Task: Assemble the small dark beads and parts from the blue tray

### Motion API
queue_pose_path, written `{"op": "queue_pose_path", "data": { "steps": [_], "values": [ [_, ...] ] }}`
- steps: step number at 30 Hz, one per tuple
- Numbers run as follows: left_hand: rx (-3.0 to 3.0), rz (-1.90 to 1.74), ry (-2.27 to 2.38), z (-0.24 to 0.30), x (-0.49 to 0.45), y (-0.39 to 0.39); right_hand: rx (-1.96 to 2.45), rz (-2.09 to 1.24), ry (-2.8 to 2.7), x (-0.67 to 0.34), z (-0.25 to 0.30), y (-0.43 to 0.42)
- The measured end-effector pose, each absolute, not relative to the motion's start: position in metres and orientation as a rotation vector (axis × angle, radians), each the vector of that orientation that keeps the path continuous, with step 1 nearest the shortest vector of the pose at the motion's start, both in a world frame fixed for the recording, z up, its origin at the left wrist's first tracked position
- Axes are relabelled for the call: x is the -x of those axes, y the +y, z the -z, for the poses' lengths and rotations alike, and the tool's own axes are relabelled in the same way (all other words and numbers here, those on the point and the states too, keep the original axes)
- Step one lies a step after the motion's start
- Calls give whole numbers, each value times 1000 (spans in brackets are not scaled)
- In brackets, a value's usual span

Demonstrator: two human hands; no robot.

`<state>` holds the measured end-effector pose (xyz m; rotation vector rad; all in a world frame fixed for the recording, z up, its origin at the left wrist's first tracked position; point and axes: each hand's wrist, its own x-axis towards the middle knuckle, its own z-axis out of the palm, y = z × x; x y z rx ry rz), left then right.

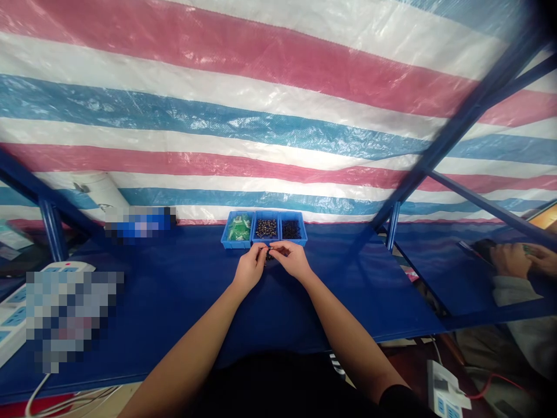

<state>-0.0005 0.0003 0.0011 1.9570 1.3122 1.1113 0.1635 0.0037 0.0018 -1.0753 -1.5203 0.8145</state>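
My left hand (249,268) and my right hand (293,260) meet over the blue table cover (183,290), fingertips pinched together on a small dark part (269,253) held between them. Just beyond the hands stand three small blue trays side by side: the left tray (237,227) holds green and pale pieces, the middle tray (266,228) holds dark and tan small parts, the right tray (292,229) holds black small parts. The part in my fingers is too small to name.
A striped red, white and blue tarp (270,104) hangs behind the table. Blue metal frame bars (439,145) cross at right. A white power strip (13,316) lies at the left edge. Another person's hands (522,258) work at the far right.
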Motion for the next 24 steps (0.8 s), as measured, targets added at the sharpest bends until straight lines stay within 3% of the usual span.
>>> {"op": "queue_pose_path", "data": {
  "steps": [24],
  "values": [
    [-1916,-1139,1297,-2,-1,-1,1055,-810,-1533,-165,-1,5]
  ]
}}
